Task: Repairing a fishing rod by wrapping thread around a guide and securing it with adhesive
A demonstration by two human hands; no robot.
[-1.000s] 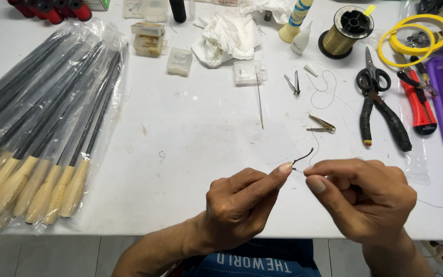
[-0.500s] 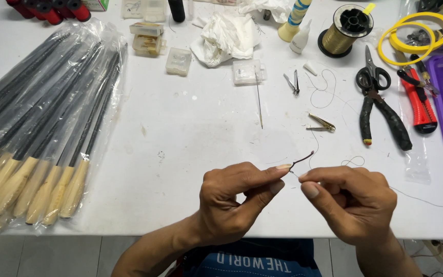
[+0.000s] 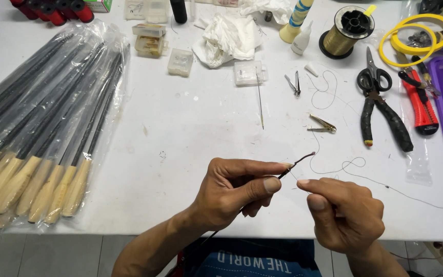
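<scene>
White desk (image 3: 190,133) carries everything. Just above its near edge, the left hand (image 3: 237,187) pinches a thin dark rod tip (image 3: 299,161) between thumb and forefinger. Beside it, the right hand (image 3: 342,213) has its fingers closed narrow, apparently on a fine thread (image 3: 352,163) that loops away toward the black pliers (image 3: 385,120).

Craft workshop: pliers (image 3: 385,120), thread spool (image 3: 345,32), bagged rods (image 3: 42,133)

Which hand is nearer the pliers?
Right. The right hand is below and slightly left of the pliers; the left hand, pinching a thin rod, sits farther left across the table.
</scene>
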